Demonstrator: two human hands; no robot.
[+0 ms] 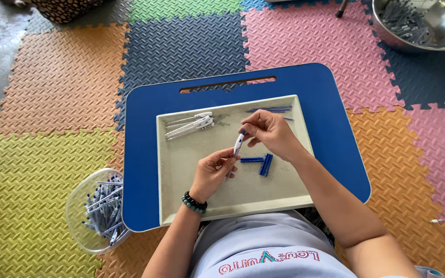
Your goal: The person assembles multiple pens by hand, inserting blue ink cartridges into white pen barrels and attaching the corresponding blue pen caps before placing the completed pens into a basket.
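Observation:
A white pen with a blue tip (238,144) is held upright-tilted over a shallow beige tray (284,193). My left hand (212,172) grips its lower end; a dark green bead bracelet is on that wrist. My right hand (270,132) pinches the pen's upper blue end. In the tray lie a few white pen barrels (189,125) at the top left, thin blue refills (271,109) at the top right, and short blue pen parts (261,163) near the middle, just below my right hand.
The tray rests on a blue lap desk (140,154) with a handle slot. A clear plastic bowl (74,206) of assembled pens sits at the left on coloured foam floor mats. A metal bowl (439,36) with dark parts stands at the top right.

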